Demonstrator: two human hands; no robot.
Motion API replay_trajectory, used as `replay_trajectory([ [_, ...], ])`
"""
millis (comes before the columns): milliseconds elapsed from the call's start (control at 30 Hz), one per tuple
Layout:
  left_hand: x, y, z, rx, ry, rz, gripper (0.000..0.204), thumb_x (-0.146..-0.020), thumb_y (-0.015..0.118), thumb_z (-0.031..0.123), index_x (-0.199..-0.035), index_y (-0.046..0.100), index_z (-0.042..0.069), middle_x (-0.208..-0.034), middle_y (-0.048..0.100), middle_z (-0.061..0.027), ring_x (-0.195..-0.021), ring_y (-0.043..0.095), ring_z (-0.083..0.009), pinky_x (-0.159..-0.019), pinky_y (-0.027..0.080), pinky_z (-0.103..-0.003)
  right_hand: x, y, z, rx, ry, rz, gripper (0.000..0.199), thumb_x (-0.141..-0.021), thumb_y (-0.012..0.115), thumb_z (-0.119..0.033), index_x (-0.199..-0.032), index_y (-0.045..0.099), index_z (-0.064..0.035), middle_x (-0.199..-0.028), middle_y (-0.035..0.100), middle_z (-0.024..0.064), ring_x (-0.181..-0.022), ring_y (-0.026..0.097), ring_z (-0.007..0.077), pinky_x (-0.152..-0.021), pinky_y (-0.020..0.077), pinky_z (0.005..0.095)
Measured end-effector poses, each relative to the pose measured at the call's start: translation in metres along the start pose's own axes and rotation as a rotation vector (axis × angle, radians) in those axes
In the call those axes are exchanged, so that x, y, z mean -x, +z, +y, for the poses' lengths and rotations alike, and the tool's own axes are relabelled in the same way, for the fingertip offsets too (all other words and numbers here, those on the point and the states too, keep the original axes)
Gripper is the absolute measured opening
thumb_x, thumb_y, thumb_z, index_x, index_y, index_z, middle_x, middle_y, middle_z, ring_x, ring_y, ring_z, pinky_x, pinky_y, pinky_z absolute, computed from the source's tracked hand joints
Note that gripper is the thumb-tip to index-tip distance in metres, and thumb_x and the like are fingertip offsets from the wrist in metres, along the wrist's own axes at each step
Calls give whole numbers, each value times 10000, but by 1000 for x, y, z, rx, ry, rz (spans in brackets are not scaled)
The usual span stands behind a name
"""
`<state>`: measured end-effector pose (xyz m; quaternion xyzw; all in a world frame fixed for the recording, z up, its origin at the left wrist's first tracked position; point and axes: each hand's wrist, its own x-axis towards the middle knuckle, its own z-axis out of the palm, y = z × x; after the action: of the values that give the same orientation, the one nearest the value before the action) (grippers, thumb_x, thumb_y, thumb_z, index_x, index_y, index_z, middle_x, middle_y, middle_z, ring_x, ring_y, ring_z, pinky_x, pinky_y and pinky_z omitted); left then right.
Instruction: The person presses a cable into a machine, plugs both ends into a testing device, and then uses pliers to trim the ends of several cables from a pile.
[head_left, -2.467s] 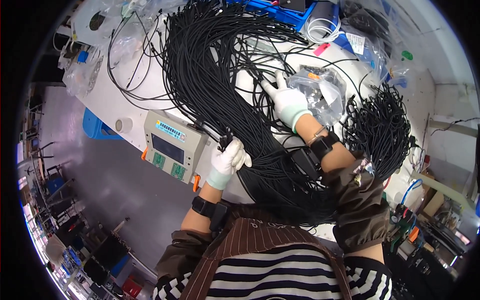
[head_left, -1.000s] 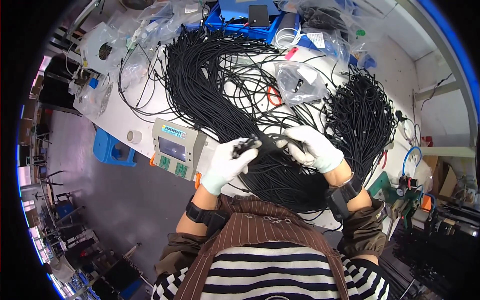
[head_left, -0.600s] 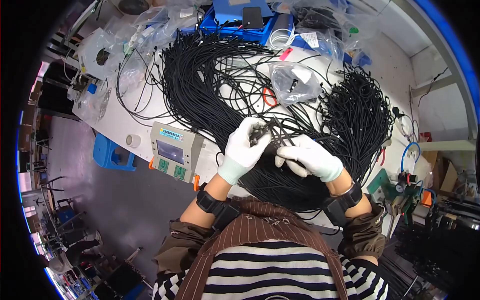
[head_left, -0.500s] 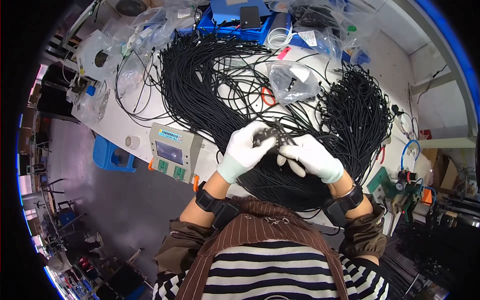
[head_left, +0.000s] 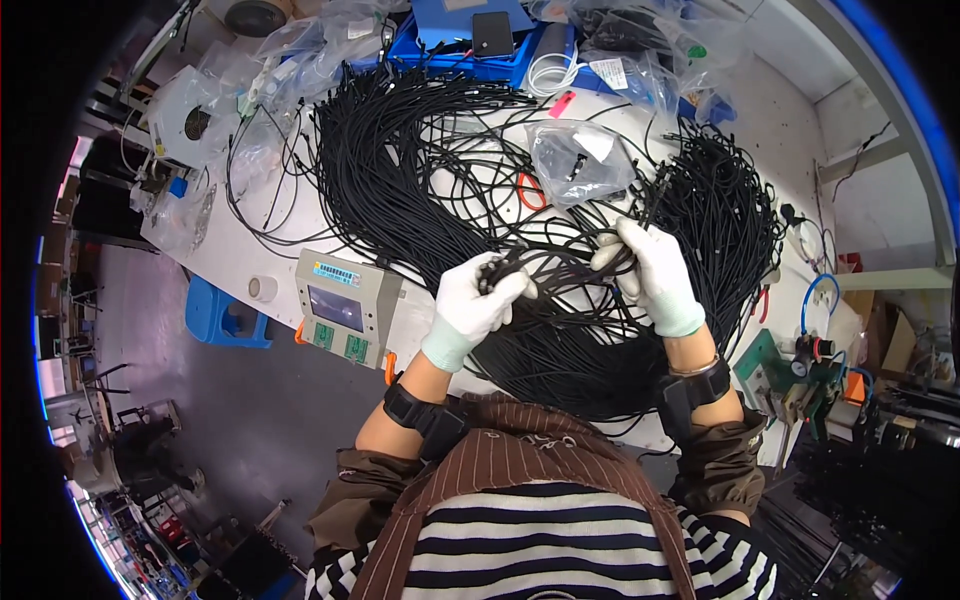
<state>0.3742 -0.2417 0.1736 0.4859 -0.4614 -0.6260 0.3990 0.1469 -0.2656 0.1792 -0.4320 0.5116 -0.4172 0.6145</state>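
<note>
My left hand [head_left: 474, 305], in a white glove, is closed around a small bunch of black cables [head_left: 500, 275], their ends bundled at its fingers. Further right, my right hand [head_left: 655, 272], gloved too, has its fingers bent around black cables, and several strands stretch between both hands. Below and behind the hands lies a thick curved mass of black cables [head_left: 380, 195], which sweeps round to the front. At the right, another dense heap of cables [head_left: 715, 200] ends in many small connectors. How many strands each hand grips cannot be made out.
A clear plastic bag [head_left: 580, 160] and an orange-handled tool [head_left: 532, 191] lie amid the cables. A grey tester box with a screen [head_left: 345, 308] stands at the table's left front edge. Blue bins [head_left: 460, 65] sit at the back; a green bench device [head_left: 765, 375] is at right.
My hands were close together over the bunch and have moved apart. The right hand went right and up, the left slightly left, and cables now span between them.
</note>
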Motion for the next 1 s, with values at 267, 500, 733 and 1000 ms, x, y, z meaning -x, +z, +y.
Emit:
replay_trajectory([
  [267, -4, -17, -26, 306, 72, 137, 165, -871, 546, 110, -789, 585, -27, -659, 616, -65, -382, 437, -57, -376, 369, -190, -17, -25, 3, -427, -238, 491, 339, -941, 458, -314, -977, 563, 7, -822, 622, 120, -461, 431, 96, -430, 354, 217],
  [500, -4, -11, -23, 349, 130, 208, 165, -882, 538, 113, -803, 576, -27, -680, 613, -83, -363, 412, -69, -382, 392, -208, -10, -28, 2, -510, -441, 645, 311, -948, 444, -313, -925, 555, -23, -728, 552, 83, -515, 457, 133, -495, 391, 243],
  [733, -5, -5, -19, 481, 80, 365, 144, -884, 532, 111, -819, 553, -16, -689, 614, -94, -366, 397, -78, -392, 399, -221, 17, -24, -11, -125, -605, 492, 310, -962, 408, -299, -822, 538, -54, -654, 509, 56, -522, 451, 116, -498, 374, 220],
  [1000, 8, -1, -24, 327, 173, 236, 140, -886, 509, 104, -825, 535, -19, -693, 610, -100, -379, 393, -81, -400, 391, -215, 16, 24, -23, 245, -504, 262, 318, -972, 380, -258, -830, 553, -32, -697, 557, 47, -570, 477, 97, -544, 379, 202],
])
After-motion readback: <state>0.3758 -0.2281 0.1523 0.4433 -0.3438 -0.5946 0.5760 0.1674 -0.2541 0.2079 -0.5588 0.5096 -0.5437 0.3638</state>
